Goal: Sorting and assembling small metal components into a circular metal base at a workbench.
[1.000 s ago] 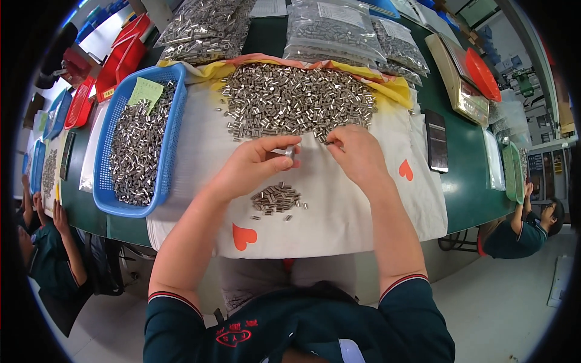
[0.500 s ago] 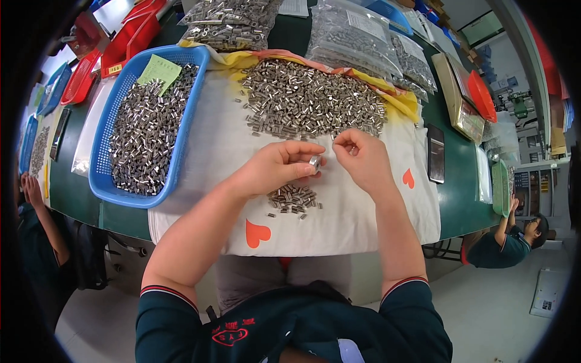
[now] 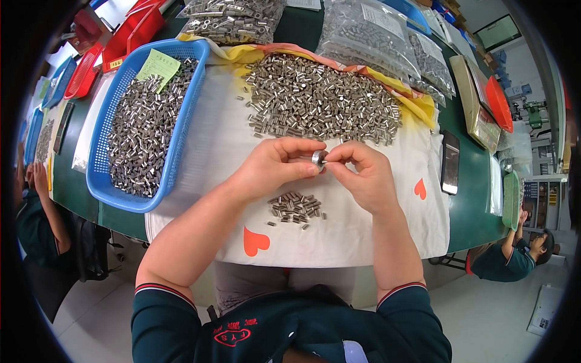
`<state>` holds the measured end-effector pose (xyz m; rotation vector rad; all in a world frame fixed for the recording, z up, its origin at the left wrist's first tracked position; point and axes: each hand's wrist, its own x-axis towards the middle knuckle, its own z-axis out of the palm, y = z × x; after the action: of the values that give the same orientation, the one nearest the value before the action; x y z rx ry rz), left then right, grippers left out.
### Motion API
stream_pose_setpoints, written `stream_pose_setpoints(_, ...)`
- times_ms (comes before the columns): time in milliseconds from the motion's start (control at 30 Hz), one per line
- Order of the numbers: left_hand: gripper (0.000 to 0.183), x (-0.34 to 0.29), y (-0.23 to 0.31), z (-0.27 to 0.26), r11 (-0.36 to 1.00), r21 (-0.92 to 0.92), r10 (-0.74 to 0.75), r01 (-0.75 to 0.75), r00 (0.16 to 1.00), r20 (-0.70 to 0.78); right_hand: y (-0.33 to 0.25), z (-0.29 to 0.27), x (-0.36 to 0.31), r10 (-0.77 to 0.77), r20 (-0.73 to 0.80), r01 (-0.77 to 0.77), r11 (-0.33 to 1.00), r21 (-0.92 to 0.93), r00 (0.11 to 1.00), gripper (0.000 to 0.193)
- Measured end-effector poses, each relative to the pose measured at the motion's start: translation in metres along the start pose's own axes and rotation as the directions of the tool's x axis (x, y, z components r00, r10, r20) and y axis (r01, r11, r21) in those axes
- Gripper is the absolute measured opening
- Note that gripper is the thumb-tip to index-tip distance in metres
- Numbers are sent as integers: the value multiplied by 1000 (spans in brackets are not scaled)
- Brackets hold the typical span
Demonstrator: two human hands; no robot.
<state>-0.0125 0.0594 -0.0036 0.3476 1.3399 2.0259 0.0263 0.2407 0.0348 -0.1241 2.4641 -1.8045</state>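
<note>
My left hand [image 3: 272,162] is closed around a short, round, silvery metal piece [image 3: 318,158], its end showing past the thumb and forefinger. Against that end, my right hand [image 3: 368,174] pinches a small metal piece [image 3: 325,161], mostly hidden by the fingertips. Both hands hover over a white cloth [image 3: 206,139]. Beyond them spreads a large heap of small metal sleeves [image 3: 321,97]. A smaller heap of similar sleeves [image 3: 295,207] lies nearer me, below the hands.
On the left stands a blue basket [image 3: 97,175] of metal parts with a green paper slip [image 3: 158,68]. Plastic bags of metal parts [image 3: 363,36] lie at the back. A phone [image 3: 449,163] rests at the right. Co-workers sit at both sides.
My right hand has come down and left, bringing its fingertips against the round metal piece in my left hand. The left hand stays nearly in place. The view has shifted slightly.
</note>
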Motion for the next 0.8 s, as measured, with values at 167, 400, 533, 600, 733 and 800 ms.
stream_pose_setpoints(167,36,1,-5,0,1000,25,3,-3,1000,-18,2,5,-1,-273,-41,250,925,-286,961,8)
stream_pose_setpoints(400,35,-3,2,3,997,75,10,-4,997,-78,7,15,-3,-449,-69,371,806,-461,891,10)
stream_pose_setpoints(533,36,-2,-2,0,999,-39,-11,9,999,-40,6,14,-4,-427,-73,365,839,-403,901,8)
stream_pose_setpoints(600,35,-1,-3,1,998,60,4,-2,999,-41,7,9,-4,-437,-57,373,823,-429,898,7)
stream_pose_setpoints(733,35,-2,0,3,995,95,-37,42,998,-59,1,-1,-1,-210,34,211,940,-269,977,10)
stream_pose_setpoints(800,35,-2,-3,3,983,179,-40,47,998,-38,-2,-5,0,-53,68,65,978,-200,996,12)
